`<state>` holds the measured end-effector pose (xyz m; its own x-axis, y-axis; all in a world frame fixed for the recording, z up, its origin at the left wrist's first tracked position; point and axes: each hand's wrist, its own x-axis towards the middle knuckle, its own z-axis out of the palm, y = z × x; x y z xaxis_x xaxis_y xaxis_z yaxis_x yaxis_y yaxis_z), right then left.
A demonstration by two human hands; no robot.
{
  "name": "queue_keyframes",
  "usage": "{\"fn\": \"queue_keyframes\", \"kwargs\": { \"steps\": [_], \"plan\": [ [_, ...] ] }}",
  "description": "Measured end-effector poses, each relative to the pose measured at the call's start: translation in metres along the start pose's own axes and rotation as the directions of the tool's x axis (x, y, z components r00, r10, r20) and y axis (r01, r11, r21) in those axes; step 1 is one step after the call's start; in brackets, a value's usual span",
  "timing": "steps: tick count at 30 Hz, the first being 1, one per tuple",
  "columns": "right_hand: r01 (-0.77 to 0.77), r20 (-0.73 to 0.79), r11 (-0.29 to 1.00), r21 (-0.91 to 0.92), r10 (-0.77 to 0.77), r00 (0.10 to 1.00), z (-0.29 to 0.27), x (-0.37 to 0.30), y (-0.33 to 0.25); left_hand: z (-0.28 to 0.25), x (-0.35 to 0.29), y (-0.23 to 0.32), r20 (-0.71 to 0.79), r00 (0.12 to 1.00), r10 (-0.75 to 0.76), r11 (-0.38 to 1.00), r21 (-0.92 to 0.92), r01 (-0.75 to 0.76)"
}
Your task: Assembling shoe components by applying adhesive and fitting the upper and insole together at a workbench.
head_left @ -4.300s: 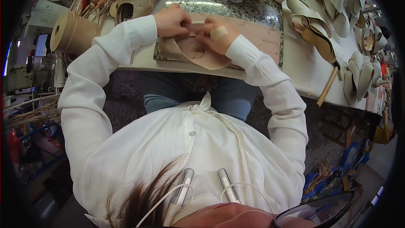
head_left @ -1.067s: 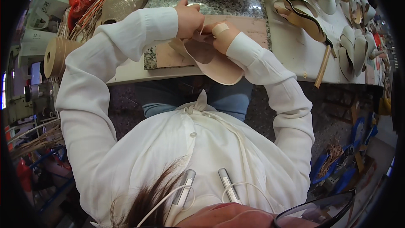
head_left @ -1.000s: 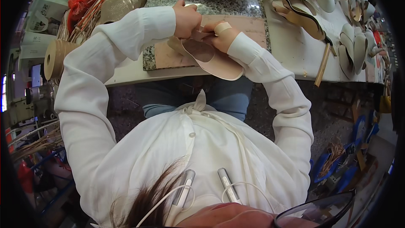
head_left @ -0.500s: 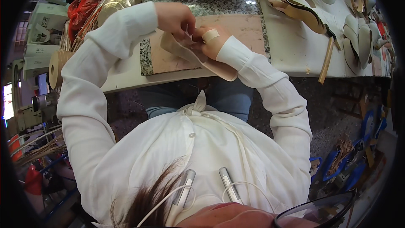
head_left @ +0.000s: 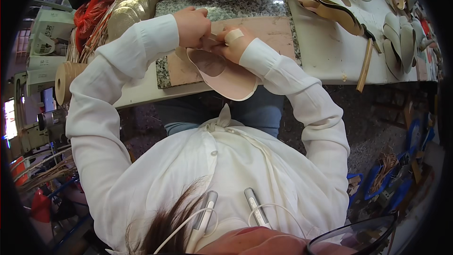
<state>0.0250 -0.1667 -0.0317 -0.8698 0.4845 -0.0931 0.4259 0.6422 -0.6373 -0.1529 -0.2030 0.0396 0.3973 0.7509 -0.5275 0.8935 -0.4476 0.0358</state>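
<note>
Since the upper (head_left: 233,84) overhangs the near edge of the table (head_left: 323,66), left hand (head_left: 192,27) and right hand (head_left: 239,47), pinching its far end, should press evenly.

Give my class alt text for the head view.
Left hand and right hand hold a pink shoe upper partly over a board on a speckled stone slab; white shoe uppers and a wooden-handled hammer are to the right.

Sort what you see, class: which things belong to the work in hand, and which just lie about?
In hand:
- pink curved piece, held by left hand and right hand
- pink board beneath, on speckled slab

Apparently lying about:
- wooden-handled tool
- brown roll
- red plastic bag
</note>
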Motion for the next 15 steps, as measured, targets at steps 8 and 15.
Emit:
{"fn": "queue_keyframes", "kwargs": {
  "steps": [8, 15],
  "plan": [
    [-0.044, 0.016, 0.983, 0.176, 0.042, 0.999, -0.004, -0.003, -0.001, -0.006, 0.008, 0.002, 0.03, 1.0, 0.01, 1.0, -0.004, -0.01],
    [-0.053, -0.073, 0.976, 0.213, 0.07, 0.995, 0.003, 0.004, -0.001, -0.001, 0.016, 0.002, 0.045, 0.998, -0.043, 0.999, -0.002, 0.043]
  ]
}}
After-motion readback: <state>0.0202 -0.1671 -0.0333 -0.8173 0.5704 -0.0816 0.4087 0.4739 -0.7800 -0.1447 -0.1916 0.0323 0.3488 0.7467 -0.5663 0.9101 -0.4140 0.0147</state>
